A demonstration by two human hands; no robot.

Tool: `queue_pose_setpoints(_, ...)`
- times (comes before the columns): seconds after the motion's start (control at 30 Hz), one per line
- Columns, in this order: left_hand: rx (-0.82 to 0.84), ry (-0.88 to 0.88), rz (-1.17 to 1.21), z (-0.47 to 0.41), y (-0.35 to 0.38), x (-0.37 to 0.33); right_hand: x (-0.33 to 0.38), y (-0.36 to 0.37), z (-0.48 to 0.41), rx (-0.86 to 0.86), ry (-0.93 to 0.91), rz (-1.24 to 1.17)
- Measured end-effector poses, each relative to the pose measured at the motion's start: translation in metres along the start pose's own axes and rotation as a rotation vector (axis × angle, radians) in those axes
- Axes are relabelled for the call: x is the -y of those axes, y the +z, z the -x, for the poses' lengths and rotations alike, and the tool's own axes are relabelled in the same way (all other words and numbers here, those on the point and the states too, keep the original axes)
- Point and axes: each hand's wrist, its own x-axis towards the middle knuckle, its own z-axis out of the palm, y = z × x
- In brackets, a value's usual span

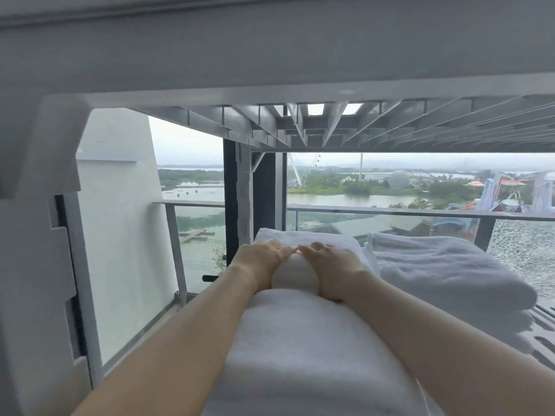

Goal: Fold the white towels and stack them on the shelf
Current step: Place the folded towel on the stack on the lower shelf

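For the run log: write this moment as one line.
step: seating folded towel on shelf | left hand: pressing it | right hand: pressing it | right of it: towel stack

No legible text, labels or numbers; distant buildings perhaps signed, too blurred to read.
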Motion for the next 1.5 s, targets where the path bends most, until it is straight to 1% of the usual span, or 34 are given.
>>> queue_pose_setpoints(0.1,0.027,-0.017,-0.019,-0.001,-0.002,-0.001,0.005,0.001,-0.002,-0.021,0.042,0.04)
queue_pose_setpoints(0.2,-0.011,-0.008,-0.067,-0.004,-0.005,-0.003,0.005,0.004,-0.001,-0.112,0.073,0.066)
queue_pose_setpoints(0.27,-0.034,-0.025,-0.061,-0.004,-0.005,-0.003,0.001,0.007,0.001,-0.142,0.076,0.036)
queue_pose_setpoints(0.43,0.035,-0.046,-0.003,-0.006,0.004,-0.001,-0.004,0.01,-0.003,-0.043,-0.022,-0.093)
queue_pose_setpoints(0.53,0.045,-0.005,0.032,-0.007,0.006,0.004,-0.009,0.008,-0.003,-0.032,-0.069,-0.16)
queue_pose_setpoints(0.63,-0.002,0.079,0.079,-0.009,0.008,0.007,-0.022,0.005,-0.003,0.012,-0.027,-0.155)
queue_pose_setpoints(0.7,0.018,0.128,0.08,-0.011,0.009,0.007,-0.032,0.006,-0.006,0.074,0.013,-0.132)
queue_pose_setpoints(0.77,0.053,0.12,0.092,-0.014,0.01,0.006,-0.036,0.011,-0.01,0.117,0.018,-0.161)
queue_pose_setpoints(0.87,0.065,0.071,0.127,-0.017,0.012,0.006,-0.035,0.017,-0.017,0.098,0.01,-0.177)
queue_pose_setpoints(0.97,0.057,0.064,0.131,-0.017,0.013,0.006,-0.035,0.019,-0.019,0.058,-0.017,-0.194)
queue_pose_setpoints(1.03,0.057,0.077,0.12,-0.016,0.01,0.007,-0.039,0.015,-0.015,0.022,-0.034,-0.276)
queue_pose_setpoints(1.13,0.081,0.091,0.144,-0.017,-0.001,0.007,-0.055,0.003,-0.001,-0.067,0.016,-0.471)
queue_pose_setpoints(1.17,0.09,0.1,0.159,-0.018,-0.006,0.005,-0.063,-0.001,0.003,-0.096,0.045,-0.494)
queue_pose_setpoints(1.23,0.081,0.134,0.177,-0.02,-0.015,-0.003,-0.081,-0.005,0.009,-0.112,0.112,-0.414)
queue_pose_setpoints(1.33,0.081,0.169,0.167,-0.024,-0.021,-0.022,-0.099,-0.003,0.012,-0.019,0.195,-0.305)
queue_pose_setpoints(1.4,0.103,0.169,0.142,-0.028,-0.019,-0.031,-0.103,0.002,0.014,0.005,0.217,-0.313)
queue_pose_setpoints(1.5,0.105,0.145,0.119,-0.034,-0.016,-0.037,-0.102,0.009,0.012,-0.013,0.213,-0.36)
